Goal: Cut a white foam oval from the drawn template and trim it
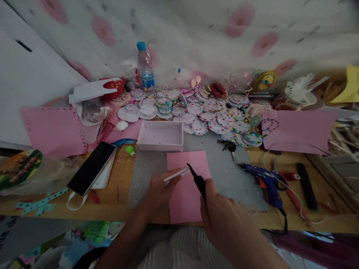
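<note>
A pink paper sheet [187,194] lies on a grey mat [224,175] at the table's near edge. My left hand [158,192] rests on the sheet's left side and holds a thin white strip [177,175] against it. My right hand [221,213] grips a black pen-like tool [198,181], its tip touching the end of the strip near the sheet's upper middle.
A shallow pink box [161,136] sits behind the sheet. Several dotted round discs [202,116] cover the back of the table. A phone [92,168] lies left, a blue glue gun [265,183] right, a water bottle [146,67] at the back.
</note>
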Demonstrator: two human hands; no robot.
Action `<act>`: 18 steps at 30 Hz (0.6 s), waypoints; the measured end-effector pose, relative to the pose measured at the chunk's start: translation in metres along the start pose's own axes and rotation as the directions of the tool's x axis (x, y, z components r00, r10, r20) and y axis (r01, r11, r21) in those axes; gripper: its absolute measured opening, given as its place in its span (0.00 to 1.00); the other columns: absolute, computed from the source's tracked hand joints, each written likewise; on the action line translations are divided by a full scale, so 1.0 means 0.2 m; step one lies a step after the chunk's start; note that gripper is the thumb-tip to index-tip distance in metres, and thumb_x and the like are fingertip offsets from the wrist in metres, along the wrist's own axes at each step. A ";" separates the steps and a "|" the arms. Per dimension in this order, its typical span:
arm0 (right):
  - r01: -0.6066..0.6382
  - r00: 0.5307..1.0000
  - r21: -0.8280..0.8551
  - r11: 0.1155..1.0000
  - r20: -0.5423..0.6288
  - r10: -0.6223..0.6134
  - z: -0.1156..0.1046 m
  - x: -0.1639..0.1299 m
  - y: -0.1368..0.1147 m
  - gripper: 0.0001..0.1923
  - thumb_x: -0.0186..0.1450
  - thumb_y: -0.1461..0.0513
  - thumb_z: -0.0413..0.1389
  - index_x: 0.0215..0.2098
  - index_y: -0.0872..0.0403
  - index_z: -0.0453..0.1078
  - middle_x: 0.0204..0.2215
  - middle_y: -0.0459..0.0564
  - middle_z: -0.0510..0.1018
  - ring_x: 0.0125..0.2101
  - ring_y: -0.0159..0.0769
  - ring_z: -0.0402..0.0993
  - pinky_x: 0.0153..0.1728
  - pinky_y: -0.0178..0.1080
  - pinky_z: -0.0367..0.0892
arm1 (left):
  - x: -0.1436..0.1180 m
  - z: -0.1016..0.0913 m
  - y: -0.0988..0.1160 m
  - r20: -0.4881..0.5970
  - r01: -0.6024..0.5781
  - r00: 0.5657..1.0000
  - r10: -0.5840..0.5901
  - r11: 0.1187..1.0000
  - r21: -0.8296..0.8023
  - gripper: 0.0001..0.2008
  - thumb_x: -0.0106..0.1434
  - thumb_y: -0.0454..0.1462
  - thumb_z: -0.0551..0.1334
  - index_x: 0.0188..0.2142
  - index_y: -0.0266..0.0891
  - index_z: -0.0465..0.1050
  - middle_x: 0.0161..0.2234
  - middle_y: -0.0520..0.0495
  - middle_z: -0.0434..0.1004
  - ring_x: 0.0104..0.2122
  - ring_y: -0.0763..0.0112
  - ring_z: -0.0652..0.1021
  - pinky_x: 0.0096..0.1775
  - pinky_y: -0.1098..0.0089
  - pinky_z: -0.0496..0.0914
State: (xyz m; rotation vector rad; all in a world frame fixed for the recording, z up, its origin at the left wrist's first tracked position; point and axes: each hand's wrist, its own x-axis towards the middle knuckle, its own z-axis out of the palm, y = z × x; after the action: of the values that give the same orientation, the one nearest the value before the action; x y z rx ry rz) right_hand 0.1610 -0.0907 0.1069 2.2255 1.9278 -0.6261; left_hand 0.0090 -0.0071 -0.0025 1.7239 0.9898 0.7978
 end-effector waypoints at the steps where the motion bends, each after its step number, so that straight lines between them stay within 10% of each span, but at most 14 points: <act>1: 0.004 1.000 -0.008 1.000 -0.006 -0.004 0.00 0.00 0.00 0.14 0.57 0.74 0.50 0.39 0.55 0.59 0.20 0.49 0.79 0.20 0.47 0.79 0.16 0.35 0.33 | 0.00 0.00 0.00 0.003 0.010 1.000 -0.010 1.000 -0.011 0.14 0.66 0.42 0.58 0.48 0.46 0.77 0.42 0.47 0.82 0.37 0.66 0.80 0.38 0.71 0.73; 18: 0.199 0.961 0.174 0.964 -0.226 -0.157 -0.01 -0.02 0.09 0.07 0.66 0.66 0.44 0.40 0.54 0.61 0.17 0.47 0.78 0.14 0.43 0.75 0.14 0.36 0.42 | 0.01 -0.01 0.04 0.030 0.150 0.988 -0.149 0.988 -0.033 0.14 0.64 0.43 0.59 0.46 0.44 0.78 0.38 0.47 0.82 0.34 0.64 0.79 0.37 0.70 0.70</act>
State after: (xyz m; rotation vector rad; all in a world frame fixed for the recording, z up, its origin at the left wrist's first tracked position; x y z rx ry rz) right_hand 0.1792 -0.0973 0.1070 2.3336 2.2845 -0.6527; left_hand 0.0111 -0.0062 0.0060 1.6060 1.0671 0.6889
